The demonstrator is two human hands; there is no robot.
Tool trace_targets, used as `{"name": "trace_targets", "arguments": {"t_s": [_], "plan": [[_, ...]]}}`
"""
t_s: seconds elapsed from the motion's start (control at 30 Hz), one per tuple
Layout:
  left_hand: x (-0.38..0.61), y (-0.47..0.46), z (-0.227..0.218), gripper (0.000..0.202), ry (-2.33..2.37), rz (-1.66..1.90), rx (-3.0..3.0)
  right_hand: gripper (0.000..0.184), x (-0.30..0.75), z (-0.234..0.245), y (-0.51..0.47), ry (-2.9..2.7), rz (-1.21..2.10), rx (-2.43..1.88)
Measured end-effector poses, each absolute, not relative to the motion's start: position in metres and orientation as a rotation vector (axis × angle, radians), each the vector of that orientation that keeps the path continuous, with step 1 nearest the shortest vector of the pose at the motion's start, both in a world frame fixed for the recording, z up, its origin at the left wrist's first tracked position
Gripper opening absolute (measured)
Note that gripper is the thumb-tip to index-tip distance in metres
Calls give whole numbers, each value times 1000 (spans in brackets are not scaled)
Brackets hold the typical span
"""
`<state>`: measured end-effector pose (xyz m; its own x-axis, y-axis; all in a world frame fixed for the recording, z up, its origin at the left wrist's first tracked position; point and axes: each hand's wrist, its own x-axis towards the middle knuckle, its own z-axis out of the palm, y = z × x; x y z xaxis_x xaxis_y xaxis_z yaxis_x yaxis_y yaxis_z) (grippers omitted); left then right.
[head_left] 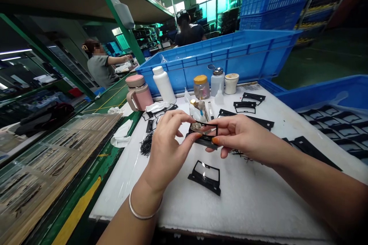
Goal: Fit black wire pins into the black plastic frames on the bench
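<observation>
Held piece: black plastic frame point(203, 141), pinched between both hands above the table point(247, 203).
Left grip point(169, 141): thumb and fingertips closed on the frame's near side, wrist raised.
Right grip point(244, 134): fingertips closed on the far side, forearm reaching across.
Done: one glazed frame point(204, 181) lying on the table.
Left: many unglazed-looking frames point(330, 115) in a blue crate point(324, 93).

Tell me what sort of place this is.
Probably a small-parts factory workshop: blue plastic crates, black plastic frames on a white-covered workbench, and a co-worker at a nearby bench.
</observation>
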<state>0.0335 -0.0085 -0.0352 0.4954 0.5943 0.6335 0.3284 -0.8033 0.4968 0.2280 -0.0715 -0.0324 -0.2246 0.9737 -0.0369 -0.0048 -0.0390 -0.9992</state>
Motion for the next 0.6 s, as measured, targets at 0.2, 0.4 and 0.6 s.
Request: {"name": "trace_targets", "arguments": {"t_s": [0.2, 0.4, 0.6], "plan": [[33, -4, -37, 34, 787, 1060, 2088, 33, 231, -30, -73, -1351, 1416, -1060], [36, -4, -39, 34, 659, 889, 1826, 35, 229, -28, -73, -1356, 1429, -1051], [37, -4, -40, 34, 667, 936, 1749, 34, 228, -30, -73, -1388, 1430, -1029]]}}
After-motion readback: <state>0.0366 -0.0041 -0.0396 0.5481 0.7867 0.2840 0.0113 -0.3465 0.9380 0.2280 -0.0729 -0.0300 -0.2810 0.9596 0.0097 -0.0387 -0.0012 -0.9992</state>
